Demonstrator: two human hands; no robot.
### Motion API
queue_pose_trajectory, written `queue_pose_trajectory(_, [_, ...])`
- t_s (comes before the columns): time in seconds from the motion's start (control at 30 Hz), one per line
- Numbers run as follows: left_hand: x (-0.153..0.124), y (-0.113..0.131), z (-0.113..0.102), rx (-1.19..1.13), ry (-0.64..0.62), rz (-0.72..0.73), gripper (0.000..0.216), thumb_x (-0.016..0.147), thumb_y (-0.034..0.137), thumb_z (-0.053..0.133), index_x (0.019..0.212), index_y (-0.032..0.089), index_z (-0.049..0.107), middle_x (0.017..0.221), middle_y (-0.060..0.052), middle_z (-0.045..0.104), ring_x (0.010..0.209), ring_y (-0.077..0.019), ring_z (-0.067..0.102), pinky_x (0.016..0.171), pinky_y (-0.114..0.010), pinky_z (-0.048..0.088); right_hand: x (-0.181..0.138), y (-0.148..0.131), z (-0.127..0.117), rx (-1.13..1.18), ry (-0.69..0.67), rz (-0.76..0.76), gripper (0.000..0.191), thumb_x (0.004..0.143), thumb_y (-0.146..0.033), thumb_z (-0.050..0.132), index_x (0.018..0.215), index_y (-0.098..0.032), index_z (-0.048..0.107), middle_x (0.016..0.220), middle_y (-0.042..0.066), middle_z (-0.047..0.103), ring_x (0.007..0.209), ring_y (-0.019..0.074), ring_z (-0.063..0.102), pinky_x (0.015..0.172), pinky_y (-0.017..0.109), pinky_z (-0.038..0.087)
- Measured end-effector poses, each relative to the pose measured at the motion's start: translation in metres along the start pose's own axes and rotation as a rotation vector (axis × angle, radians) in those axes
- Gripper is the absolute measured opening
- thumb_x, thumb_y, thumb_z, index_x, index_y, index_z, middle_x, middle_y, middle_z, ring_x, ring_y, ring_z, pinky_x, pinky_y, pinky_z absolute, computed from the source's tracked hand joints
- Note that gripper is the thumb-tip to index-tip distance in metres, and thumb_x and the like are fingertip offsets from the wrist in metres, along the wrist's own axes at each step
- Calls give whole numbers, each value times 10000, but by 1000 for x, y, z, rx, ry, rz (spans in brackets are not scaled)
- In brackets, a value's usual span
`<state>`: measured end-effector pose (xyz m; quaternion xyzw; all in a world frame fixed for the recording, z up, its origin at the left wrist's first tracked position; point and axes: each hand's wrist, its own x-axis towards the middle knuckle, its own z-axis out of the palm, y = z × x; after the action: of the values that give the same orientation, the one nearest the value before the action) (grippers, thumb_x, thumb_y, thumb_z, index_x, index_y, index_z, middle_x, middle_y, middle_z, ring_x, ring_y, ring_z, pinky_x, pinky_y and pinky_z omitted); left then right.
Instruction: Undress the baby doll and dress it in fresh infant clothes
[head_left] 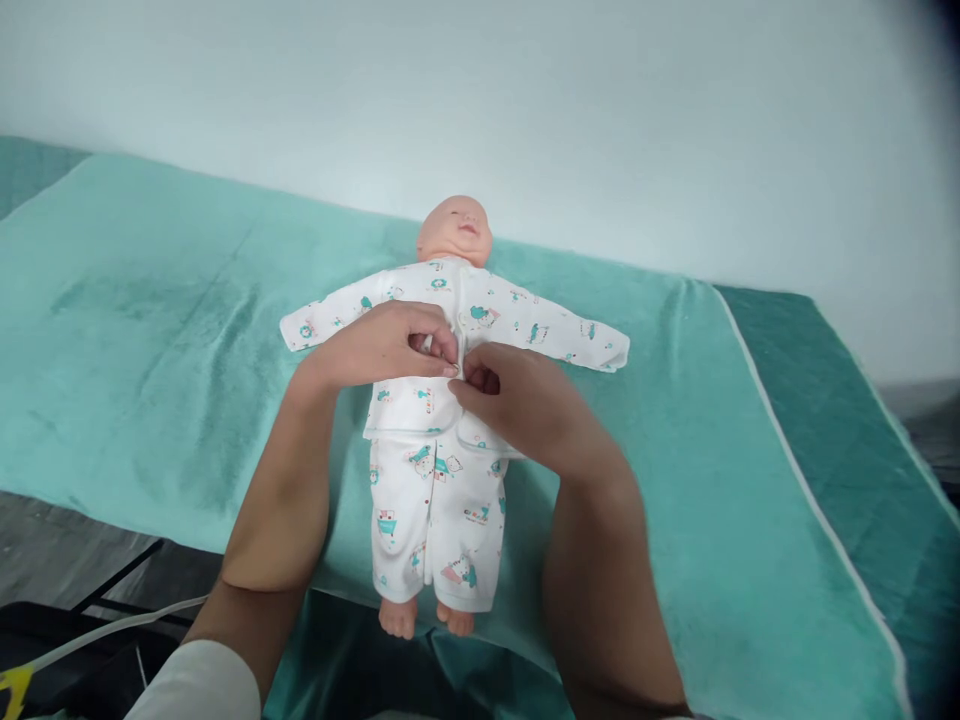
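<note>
Nearest, the bare feet of the doll are poking out of its trousers. Beyond, the left hand and right hand are meeting at the middle of the shirt, each apparently pinching cloth, thumb and fingertips almost together. They seem to be working a front fastening, closing or opening I cannot tell; the next move is probably calling for a fine, steady pinch. The doll is lying face-up on the blanket, head toward the wall.
</note>
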<state>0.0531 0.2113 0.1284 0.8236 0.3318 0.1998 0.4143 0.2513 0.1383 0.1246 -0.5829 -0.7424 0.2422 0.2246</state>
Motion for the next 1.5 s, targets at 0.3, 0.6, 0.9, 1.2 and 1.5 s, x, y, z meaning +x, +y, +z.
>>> queue_pose_trajectory(0.3, [-1,0,-3,-94,-49,-4,144,847,345,698,839,203,725,814,-3,689,726,-119,575,650,-241,447,3,21,-10,501,-198,73,275,877,-407,728,771,-209,570,687,-37,466,627,101,382,545,263,293])
queue_pose_trajectory(0.6, [-1,0,-3,-105,-27,7,164,845,360,738,846,196,744,792,2,716,715,-107,608,654,-225,458,9,34,-2,807,-144,53,361,854,-519,781,784,-197,635,611,-40,510,549,83,432,495,244,316])
queue_pose_trajectory(0.9, [0,-1,1,-211,-28,-23,158,814,335,771,875,191,749,817,-13,735,748,-119,655,664,-231,499,11,31,3,832,-91,62,374,824,-538,808,753,-198,671,579,-25,582,513,87,478,456,237,329])
queue_pose_trajectory(1.2, [1,-1,4,-282,-19,-31,169,803,329,782,869,192,707,813,-16,708,744,-123,645,660,-237,505,10,33,1,858,-116,65,337,806,-502,835,795,-195,698,604,-20,622,523,87,513,462,228,389])
queue_pose_trajectory(1.5, [1,-4,5,-268,-19,-35,167,803,329,772,877,199,696,817,-9,689,747,-127,640,663,-247,501,10,39,2,888,-119,55,324,830,-509,810,841,-198,719,628,-9,643,562,109,575,486,244,472])
